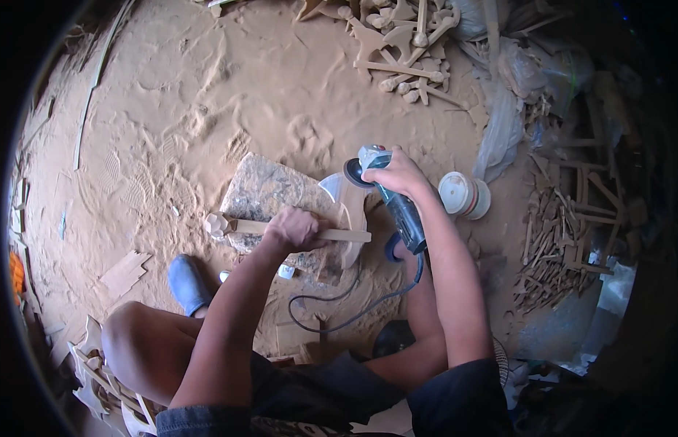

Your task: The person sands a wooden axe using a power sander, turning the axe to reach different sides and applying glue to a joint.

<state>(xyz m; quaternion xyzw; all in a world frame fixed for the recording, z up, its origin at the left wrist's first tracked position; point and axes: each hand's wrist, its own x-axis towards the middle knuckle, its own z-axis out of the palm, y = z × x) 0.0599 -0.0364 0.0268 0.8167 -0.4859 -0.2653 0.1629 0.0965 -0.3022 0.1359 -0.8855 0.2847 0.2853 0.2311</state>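
My left hand is closed round the handle of a wooden axe-shaped piece, which lies across a worn, stained block. The handle ends in a faceted knob at the left; the broad curved head is at the right. In my right hand is a teal and grey angle grinder, gripped near its front end. Its dark round disc is at the upper edge of the axe head; whether the two touch, I cannot tell. A dark power cord loops from the grinder's rear end.
Sawdust covers the ground. Similar carved wooden pieces are heaped at the far right, beside clear plastic bags. Round white containers stand right of the grinder. Wood scraps are piled farther right. A blue shoe is at the left.
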